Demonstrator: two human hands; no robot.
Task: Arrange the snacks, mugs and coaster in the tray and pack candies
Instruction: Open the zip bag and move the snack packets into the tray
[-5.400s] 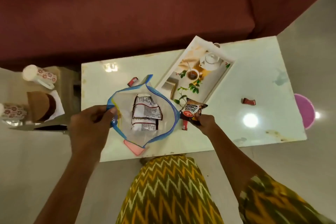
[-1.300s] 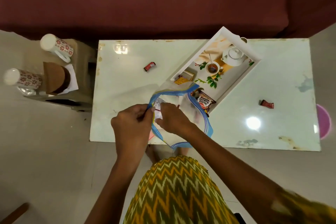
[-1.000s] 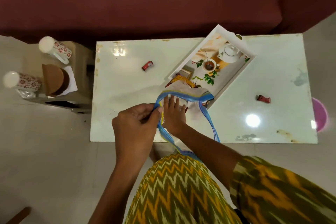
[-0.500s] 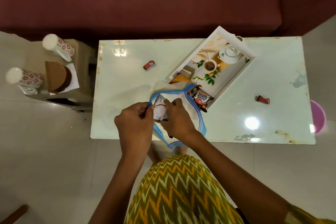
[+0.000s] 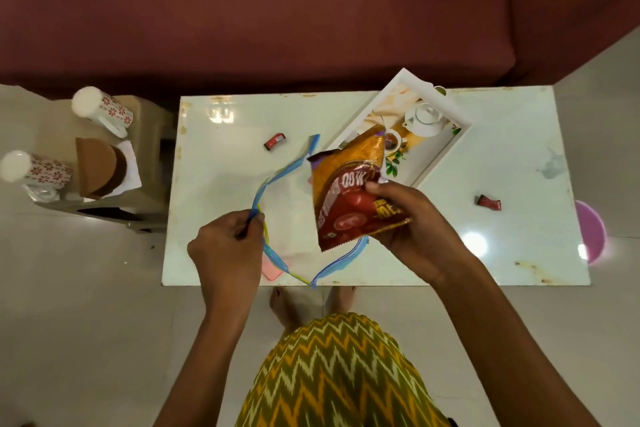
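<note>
My left hand [image 5: 227, 246] pinches the blue rim of a clear zip bag [image 5: 284, 215] and holds its mouth wide over the white table [image 5: 519, 253]. My right hand [image 5: 415, 229] grips a large orange and red snack packet [image 5: 349, 198] above the bag's right side. A white tray [image 5: 446, 149] printed with a teapot lies diagonally behind the packet. One red candy [image 5: 275, 141] lies left of the tray, another red candy [image 5: 489, 202] to its right. Two flowered mugs [image 5: 104, 111] [image 5: 34, 172] and a brown coaster [image 5: 98, 166] stand on a side stool.
A maroon sofa [image 5: 277, 10] runs along the table's far edge. The beige stool [image 5: 145, 198] sits left of the table. A pink round object [image 5: 590, 232] shows past the right edge. A pink item [image 5: 271, 269] lies under the bag. My feet stand at the near edge.
My right hand has come out of the bag and now holds the large orange and red packet up. The bag's mouth is spread wider. The small peanut packet is out of sight.
</note>
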